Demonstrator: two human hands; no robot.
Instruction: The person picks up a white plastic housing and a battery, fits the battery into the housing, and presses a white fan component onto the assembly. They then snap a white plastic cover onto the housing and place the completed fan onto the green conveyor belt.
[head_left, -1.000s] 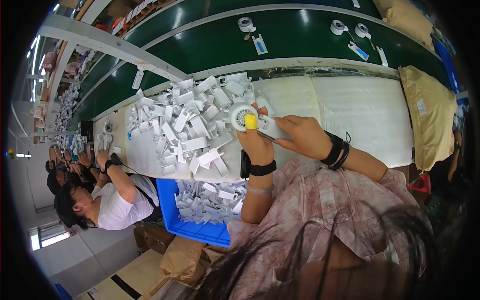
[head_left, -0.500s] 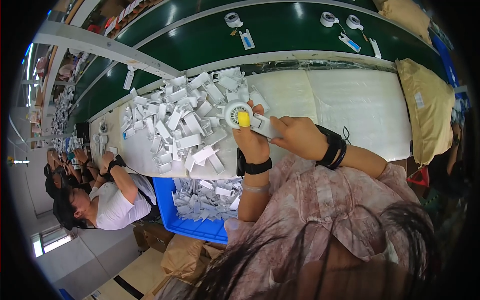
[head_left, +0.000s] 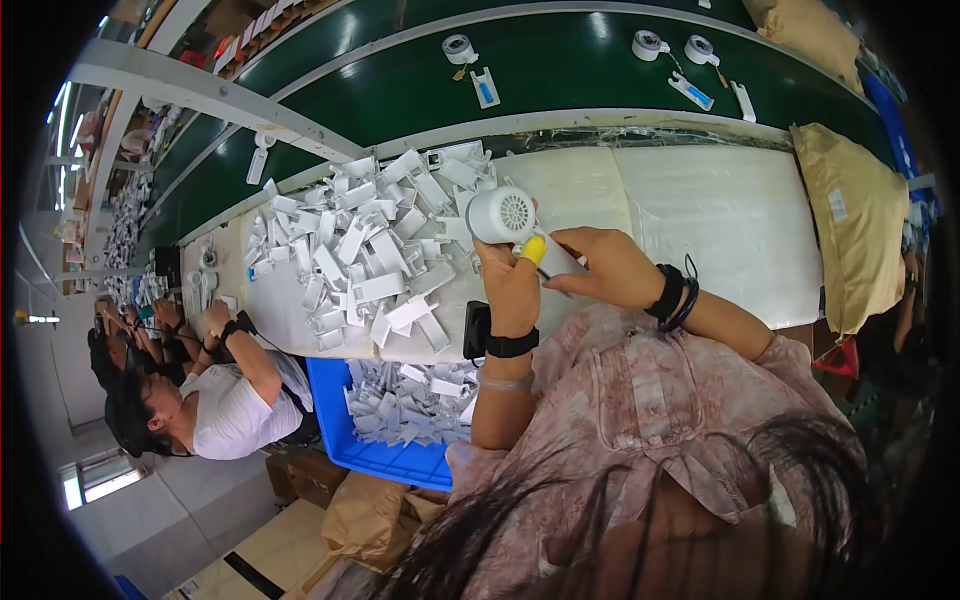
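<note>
Fan [head_left: 507, 217], white, 1 unit: held above the surface [head_left: 715, 235], beside the heap [head_left: 365, 255] of white parts. Turned since 0.5 s ago; drum side thereby presented, grille still visible. Head end gripped by the left hand [head_left: 512, 290], handle [head_left: 558, 260] by the right hand [head_left: 615, 268].

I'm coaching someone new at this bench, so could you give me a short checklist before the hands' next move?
1. Left hand on the white unit, by its round head: ok.
2. Right hand on the unit's handle: ok.
3. Yellow finger cover worn on the left hand: ok.
4. Left hand well away from the pile of loose white parts: not ok, the pile is close beside it.
5. Unit's far side free of flaws: cannot tell, it faces away.
</note>
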